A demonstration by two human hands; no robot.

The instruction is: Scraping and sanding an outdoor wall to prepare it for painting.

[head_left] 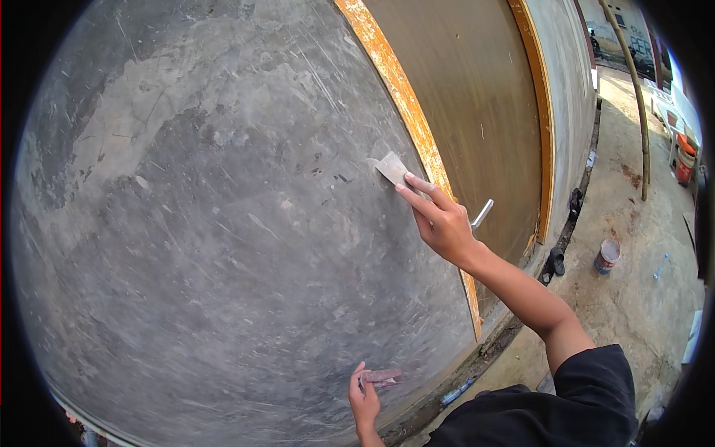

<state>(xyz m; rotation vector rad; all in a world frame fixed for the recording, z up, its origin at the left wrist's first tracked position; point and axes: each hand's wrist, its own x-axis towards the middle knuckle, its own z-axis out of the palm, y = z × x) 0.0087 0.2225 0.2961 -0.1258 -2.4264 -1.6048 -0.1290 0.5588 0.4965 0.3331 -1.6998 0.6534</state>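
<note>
My right hand (pixel 445 226) grips a putty knife (pixel 392 168), its fingers stretched along the tool. The pale, flat blade lies against the grey plastered wall (pixel 246 246), just left of the orange door frame (pixel 402 86). A small light smear shows on the wall at the blade's edge. Lower down, my left hand (pixel 363 398) holds a flat pinkish-grey piece (pixel 382 378) between thumb and fingers, near the wall. Whitish matter shows on that piece; its exact kind I cannot make out.
A brown door (pixel 465 97) with a metal handle (pixel 482 214) stands right of the wall. On the concrete ground (pixel 596 320) are an open tin (pixel 608 252) and dark footwear (pixel 556 261). A thin pole (pixel 639 104) rises farther off, near a red-orange bucket (pixel 685 160).
</note>
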